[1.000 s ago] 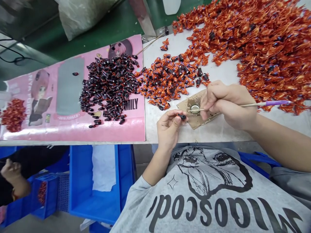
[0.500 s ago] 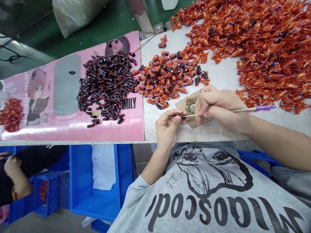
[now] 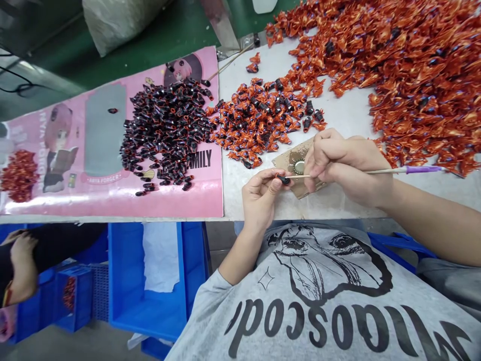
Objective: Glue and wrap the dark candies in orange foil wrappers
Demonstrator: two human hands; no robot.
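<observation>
My left hand [image 3: 263,194] pinches a small black part [image 3: 283,179] with some orange on it between thumb and fingertips. A thin wooden stick [image 3: 387,171] with a purple section near its far end is gripped in my right hand [image 3: 343,168], held like a pen. The stick's tip reaches the black part. Beneath my right hand lies a piece of brown cardboard [image 3: 285,161], stained dark, with a small round metal cap [image 3: 299,167] on it; my fingers partly hide both.
Beyond my hands lies a pile of mixed orange and black parts [image 3: 259,120]. Black parts [image 3: 165,130] cover some of a pink printed mat [image 3: 203,200]. Orange parts [image 3: 421,75] heap up at right. A blue crate [image 3: 143,321] stands below the table; a co-worker's hand [image 3: 23,250] shows at left.
The stick has slid slightly right and its tip has drawn back a little along the black part. My left hand stays almost still. The co-worker's hand at left has shifted.
</observation>
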